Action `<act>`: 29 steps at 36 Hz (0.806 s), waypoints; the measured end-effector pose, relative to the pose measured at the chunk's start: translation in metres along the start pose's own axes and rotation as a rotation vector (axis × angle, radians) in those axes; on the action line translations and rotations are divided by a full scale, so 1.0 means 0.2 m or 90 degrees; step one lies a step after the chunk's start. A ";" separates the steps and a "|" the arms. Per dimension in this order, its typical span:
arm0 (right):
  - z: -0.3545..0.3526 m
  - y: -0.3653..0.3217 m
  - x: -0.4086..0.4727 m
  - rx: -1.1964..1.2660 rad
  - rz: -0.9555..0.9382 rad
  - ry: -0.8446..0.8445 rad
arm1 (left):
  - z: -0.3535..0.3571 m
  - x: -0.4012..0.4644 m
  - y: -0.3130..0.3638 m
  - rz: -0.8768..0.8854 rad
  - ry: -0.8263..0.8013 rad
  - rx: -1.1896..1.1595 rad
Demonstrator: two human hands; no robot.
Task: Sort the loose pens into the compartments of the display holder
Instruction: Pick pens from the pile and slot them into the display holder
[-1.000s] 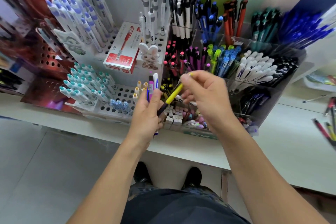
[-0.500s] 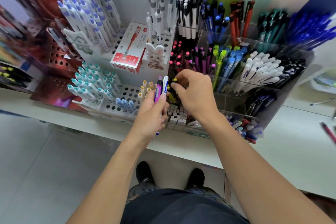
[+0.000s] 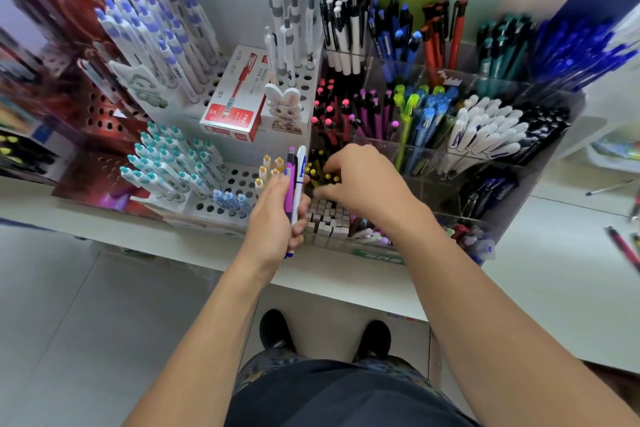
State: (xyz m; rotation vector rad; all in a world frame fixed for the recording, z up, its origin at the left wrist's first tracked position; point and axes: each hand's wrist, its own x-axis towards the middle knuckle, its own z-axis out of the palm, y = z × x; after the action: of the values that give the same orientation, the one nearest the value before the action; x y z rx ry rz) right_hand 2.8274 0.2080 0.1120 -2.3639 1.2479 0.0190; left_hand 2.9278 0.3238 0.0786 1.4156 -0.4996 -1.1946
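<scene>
Yellow pen (image 3: 317, 180) now upright among yellows

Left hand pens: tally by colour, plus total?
Held in the left hand:
Purple pen: 1
White pen with blue print: 1
Total: 2
The right hand is over the yellow-tipped pens; whether it holds one cannot be told.

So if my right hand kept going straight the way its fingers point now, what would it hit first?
Most likely the yellow-tipped pens: the right hand has its fingertips aimed left and slightly down, right at that cluster. They may already touch it; depth is unclear. Beyond them is the left hand.
</scene>
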 end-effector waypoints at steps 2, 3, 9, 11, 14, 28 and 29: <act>0.01 0.00 -0.01 -0.056 -0.023 0.012 | 0.00 0.00 0.00 -0.012 -0.006 -0.025; 0.02 0.01 -0.01 -0.070 -0.031 0.027 | 0.00 -0.01 0.01 -0.014 -0.012 -0.022; -0.03 0.07 -0.11 0.241 -0.035 0.161 | 0.05 -0.01 0.03 0.013 -0.048 0.021; -0.07 0.08 -0.14 0.424 0.014 0.113 | 0.08 -0.01 0.03 0.029 -0.072 0.042; -0.08 0.11 -0.17 0.524 0.024 0.097 | 0.14 -0.01 0.04 0.054 -0.095 0.078; -0.37 0.25 -0.12 0.351 -0.111 0.574 | 0.24 0.02 0.07 0.027 -0.094 -0.070; -0.34 0.25 -0.09 0.327 -0.102 0.547 | 0.24 0.02 0.07 0.036 -0.089 -0.060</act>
State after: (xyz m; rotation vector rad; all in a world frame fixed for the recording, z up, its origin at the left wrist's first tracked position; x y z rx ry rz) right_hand 2.7631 0.1705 0.1567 -2.0185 1.1788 -1.3137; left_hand 2.8929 0.2935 0.0982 1.2353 -0.5688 -1.2605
